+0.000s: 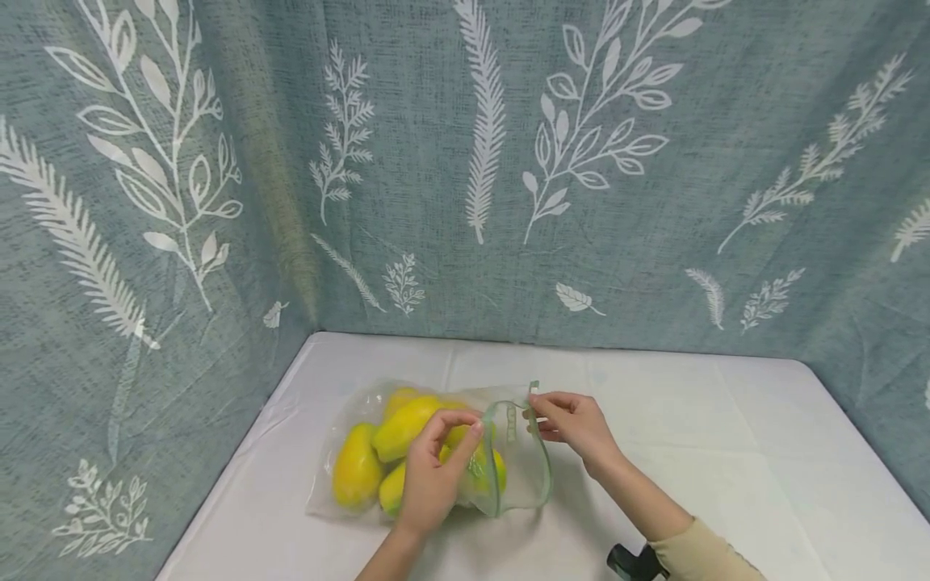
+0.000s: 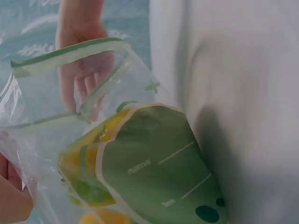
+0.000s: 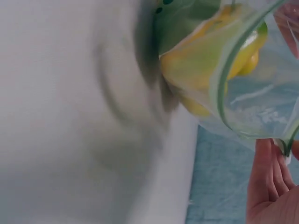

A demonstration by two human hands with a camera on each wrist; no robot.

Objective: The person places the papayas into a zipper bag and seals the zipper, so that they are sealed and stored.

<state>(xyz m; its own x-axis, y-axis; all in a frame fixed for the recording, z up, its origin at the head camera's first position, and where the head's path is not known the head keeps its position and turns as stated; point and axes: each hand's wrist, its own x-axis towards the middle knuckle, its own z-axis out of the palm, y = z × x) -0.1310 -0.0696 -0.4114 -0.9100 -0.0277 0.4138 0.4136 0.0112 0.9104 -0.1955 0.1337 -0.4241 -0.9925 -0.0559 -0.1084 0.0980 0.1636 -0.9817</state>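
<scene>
A clear zip bag (image 1: 534,484) with a green-edged mouth lies on the table, its opening spread toward the right. Inside it are several yellow mangoes (image 1: 358,468), some tinged green. My left hand (image 1: 432,484) pinches the near-left side of the mouth between thumb and fingers. At the far corner of the same rim, my right hand (image 1: 574,428) pinches the green strip. The left wrist view shows a green printed label (image 2: 154,154) on the bag's side, in front of part of the fruit. In the right wrist view the mouth gapes above my right fingers (image 3: 264,168).
A white cloth covers the table (image 1: 697,452). Blue-green curtains (image 1: 436,161) with white leaf prints hang behind it and along its sides. A black device (image 1: 635,561) sits at my right wrist by the beige sleeve (image 1: 705,553).
</scene>
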